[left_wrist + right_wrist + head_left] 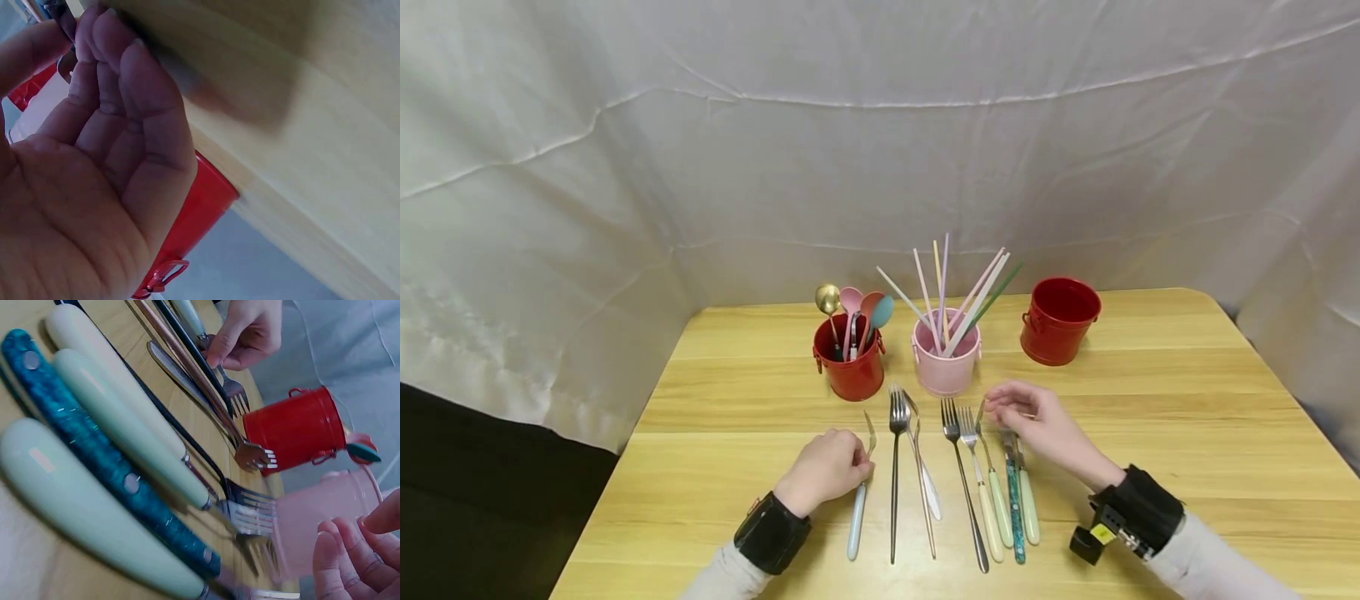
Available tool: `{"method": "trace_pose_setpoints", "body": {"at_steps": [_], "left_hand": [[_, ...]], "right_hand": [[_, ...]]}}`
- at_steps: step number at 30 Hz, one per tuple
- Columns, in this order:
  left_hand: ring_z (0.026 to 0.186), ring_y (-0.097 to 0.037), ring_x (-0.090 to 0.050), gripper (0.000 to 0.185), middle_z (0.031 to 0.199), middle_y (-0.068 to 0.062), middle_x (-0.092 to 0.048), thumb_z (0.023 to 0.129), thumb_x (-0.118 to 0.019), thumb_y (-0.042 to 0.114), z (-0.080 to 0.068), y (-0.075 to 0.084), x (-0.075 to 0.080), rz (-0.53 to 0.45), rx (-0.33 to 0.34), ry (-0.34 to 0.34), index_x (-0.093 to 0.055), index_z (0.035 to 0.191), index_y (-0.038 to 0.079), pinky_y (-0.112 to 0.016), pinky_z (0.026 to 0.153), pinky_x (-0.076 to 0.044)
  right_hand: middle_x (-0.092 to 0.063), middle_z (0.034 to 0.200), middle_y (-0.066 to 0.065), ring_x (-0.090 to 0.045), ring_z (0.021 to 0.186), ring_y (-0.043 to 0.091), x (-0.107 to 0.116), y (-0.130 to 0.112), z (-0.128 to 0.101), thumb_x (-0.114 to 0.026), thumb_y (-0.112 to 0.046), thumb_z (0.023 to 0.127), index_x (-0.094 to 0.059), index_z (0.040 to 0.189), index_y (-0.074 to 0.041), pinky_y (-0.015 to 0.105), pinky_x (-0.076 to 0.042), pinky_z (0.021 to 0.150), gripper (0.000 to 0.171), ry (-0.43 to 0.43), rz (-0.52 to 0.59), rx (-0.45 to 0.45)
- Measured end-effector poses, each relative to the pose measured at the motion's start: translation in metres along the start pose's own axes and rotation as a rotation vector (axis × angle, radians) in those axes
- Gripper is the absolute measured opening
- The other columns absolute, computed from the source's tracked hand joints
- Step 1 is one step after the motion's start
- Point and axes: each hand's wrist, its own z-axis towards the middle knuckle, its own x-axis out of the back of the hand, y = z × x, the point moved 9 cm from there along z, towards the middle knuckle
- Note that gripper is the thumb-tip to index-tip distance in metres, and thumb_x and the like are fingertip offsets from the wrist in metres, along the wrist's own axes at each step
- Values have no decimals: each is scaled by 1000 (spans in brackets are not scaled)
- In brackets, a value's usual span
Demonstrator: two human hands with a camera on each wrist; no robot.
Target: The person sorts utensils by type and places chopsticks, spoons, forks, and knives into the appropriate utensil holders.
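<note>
My left hand (826,468) pinches a fork (857,522) with a light blue handle near its neck, at the left of a row of cutlery. Right of it lie a black fork (894,492), a copper-coloured fork (923,500) and a silver piece with a flat handle (933,498). My right hand (1037,421) hovers over the right group, fingers loosely bent, with nothing visible in them. That group has another black fork (970,508), a cream-handled fork (988,517), a green-handled fork (1000,510), a teal-patterned handle (94,431) and a pale green handle (81,506).
Behind the cutlery stand a red bucket (856,379) with several spoons, a pink bucket (945,373) with several coloured sticks, and a second red bucket (1051,337) at the right. A pale cloth (880,183) hangs behind the wooden table (1187,400).
</note>
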Motion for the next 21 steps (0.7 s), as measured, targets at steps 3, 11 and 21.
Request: {"method": "trace_pose_setpoints", "body": {"at_steps": [3,11,21], "left_hand": [[54,-10,-45,31,58,8,-48,90,-71,18,1,-3,-2,-21,22,-15,-61,61,15,-23,49,-32],[53,-8,-45,28,59,8,-50,92,-69,17,3,2,3,-85,-11,-22,-64,64,14,-21,49,-35],[56,-7,-41,32,59,10,-41,93,-70,17,11,42,30,-63,-141,9,-58,64,14,-20,53,-30]], "right_hand": [[-66,116,32,-72,93,12,8,10,-5,-55,-1,98,-55,125,15,23,-60,83,31,-5,49,-37],[-66,120,29,-71,97,9,29,34,-19,-52,-8,103,-47,132,18,24,-60,87,39,-18,154,-131],[-71,116,16,-70,95,5,57,41,-24,-52,-3,101,-42,135,19,21,-59,84,42,44,99,-101]]}}
